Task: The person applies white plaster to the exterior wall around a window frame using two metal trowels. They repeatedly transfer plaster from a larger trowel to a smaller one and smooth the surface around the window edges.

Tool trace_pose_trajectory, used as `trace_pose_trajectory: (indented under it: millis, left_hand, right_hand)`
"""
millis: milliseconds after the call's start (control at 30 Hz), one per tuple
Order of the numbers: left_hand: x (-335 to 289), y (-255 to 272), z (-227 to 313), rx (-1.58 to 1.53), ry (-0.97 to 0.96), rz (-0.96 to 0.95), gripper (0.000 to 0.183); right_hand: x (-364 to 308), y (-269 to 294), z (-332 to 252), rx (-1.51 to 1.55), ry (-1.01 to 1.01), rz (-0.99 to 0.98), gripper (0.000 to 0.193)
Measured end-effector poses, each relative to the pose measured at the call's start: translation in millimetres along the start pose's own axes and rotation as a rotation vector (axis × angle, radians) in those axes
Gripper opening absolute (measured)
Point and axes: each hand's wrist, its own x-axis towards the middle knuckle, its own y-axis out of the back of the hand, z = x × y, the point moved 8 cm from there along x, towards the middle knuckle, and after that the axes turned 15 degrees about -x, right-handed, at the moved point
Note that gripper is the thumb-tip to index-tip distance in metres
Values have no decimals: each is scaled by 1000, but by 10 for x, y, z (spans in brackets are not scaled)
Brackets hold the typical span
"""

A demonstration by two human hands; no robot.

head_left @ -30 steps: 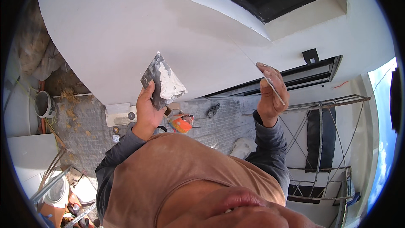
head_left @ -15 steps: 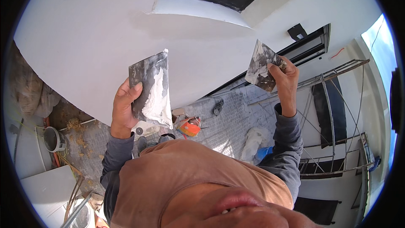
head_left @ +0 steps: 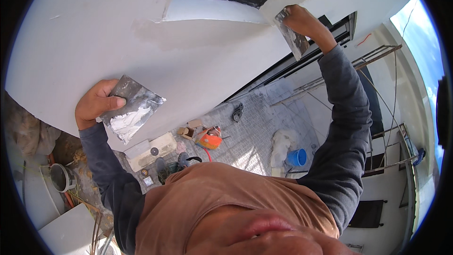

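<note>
My left hand (head_left: 94,103) is closed on a flat steel putty blade (head_left: 132,92), thumb on top. Thick white putty (head_left: 128,123) lies along the blade's lower part. Farther out on the right, my right hand (head_left: 302,20) grips a second putty blade (head_left: 296,42), smeared with white. This one is at the right end of the white wall (head_left: 104,28), by the corner beneath the window recess (head_left: 217,10). Whether its edge touches the wall I cannot tell. A damp-looking grey patch (head_left: 188,33) runs along the wall under the recess.
Below on the paved floor are an orange bag (head_left: 209,139), a small cardboard box (head_left: 186,132), a dark coiled cable (head_left: 238,112), a blue bucket (head_left: 296,157) and a pale sack (head_left: 283,144). Metal scaffolding (head_left: 377,59) stands right. A grey-white bucket (head_left: 62,178) sits left.
My right hand has moved up and forward with its blade to the wall corner under the window. My left hand has shifted left, its blade now tilted. The view has shifted slightly.
</note>
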Motion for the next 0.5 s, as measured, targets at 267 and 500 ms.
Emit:
trace_pose_trajectory:
  millis: [267,500]
  left_hand:
    - [-80,29,-40,-21,33,-50,49]
    - [-67,39,-69,-53,58,-58,47]
  right_hand:
    - [56,-70,-101,-84,-46,-89,42]
    - [98,-158,-304,-307,183,-106,33]
